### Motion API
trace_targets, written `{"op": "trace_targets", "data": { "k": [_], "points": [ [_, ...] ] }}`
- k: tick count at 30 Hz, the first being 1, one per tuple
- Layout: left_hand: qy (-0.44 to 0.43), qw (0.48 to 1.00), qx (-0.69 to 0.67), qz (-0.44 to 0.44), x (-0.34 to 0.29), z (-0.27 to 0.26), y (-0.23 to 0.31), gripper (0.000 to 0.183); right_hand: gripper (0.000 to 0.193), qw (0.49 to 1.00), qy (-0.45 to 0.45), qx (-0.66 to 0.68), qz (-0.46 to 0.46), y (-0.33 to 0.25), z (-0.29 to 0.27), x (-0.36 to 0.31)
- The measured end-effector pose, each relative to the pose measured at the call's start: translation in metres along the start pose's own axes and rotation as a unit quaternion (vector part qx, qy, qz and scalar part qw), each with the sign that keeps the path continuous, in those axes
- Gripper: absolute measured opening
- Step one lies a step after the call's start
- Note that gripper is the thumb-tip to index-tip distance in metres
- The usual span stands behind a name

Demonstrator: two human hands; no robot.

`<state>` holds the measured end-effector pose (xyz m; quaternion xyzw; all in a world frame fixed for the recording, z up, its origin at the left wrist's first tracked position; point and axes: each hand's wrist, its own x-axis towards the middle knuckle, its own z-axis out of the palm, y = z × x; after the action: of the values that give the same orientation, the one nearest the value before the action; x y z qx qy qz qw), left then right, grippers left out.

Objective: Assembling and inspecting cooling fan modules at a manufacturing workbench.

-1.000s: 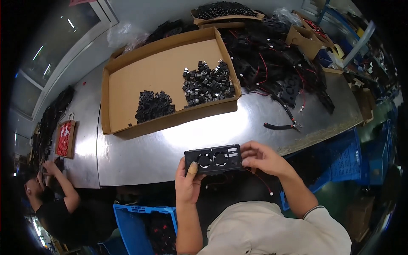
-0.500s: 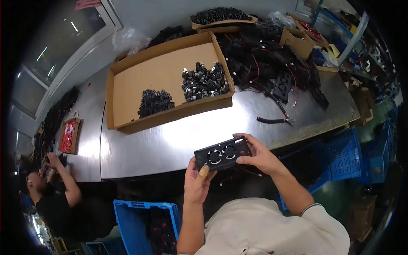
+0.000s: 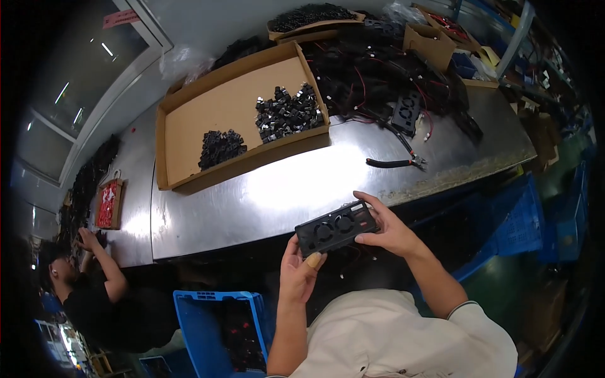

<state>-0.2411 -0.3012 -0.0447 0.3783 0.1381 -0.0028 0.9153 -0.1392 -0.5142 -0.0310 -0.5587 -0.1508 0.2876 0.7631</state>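
Between both hands I hold a black twin-fan unit (image 3: 336,230), a flat rectangular plastic housing with two round fans side by side. My left hand (image 3: 296,277) grips its left end; the thumb, with a tan cover on its tip, presses the near edge. The right end sits in my right hand (image 3: 396,236), index finger along the far edge and thumb on the near one. Thin wires with a small white connector dangle below the unit. It is held just off the front edge of the metal table (image 3: 227,220).
A shallow cardboard tray (image 3: 246,157) holds two heaps of small black parts. Cutting pliers (image 3: 391,163) lie right of it, near piled wired fan units (image 3: 406,113). Blue crates (image 3: 217,295) stand below the table. At the left, a co-worker (image 3: 63,271) works near a box of red parts (image 3: 108,205).
The view has shifted slightly, so the table things sit a little further left. The fan unit is tilted a bit differently; the fan gaps that looked bright are now dark. Both hands keep their hold.
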Motion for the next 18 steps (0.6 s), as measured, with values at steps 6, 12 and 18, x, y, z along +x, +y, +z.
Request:
{"op": "trace_targets", "data": {
  "k": [6,12,18],
  "points": [
    [-0.008,1.0,-0.017,-0.02,0.017,0.005,0.0,0.065,0.092,0.999,0.038,-0.024,-0.006,-0.011,-0.005,0.005],
    [0.021,0.999,0.045,0.02,0.028,-0.001,0.016,0.074,0.092,0.999,0.01,-0.033,-0.004,-0.024,0.004,0.025],
    [0.039,0.996,0.069,0.04,0.044,-0.006,0.047,0.078,0.091,0.998,-0.024,-0.047,-0.019,-0.025,0.016,0.065]
  ]
}}
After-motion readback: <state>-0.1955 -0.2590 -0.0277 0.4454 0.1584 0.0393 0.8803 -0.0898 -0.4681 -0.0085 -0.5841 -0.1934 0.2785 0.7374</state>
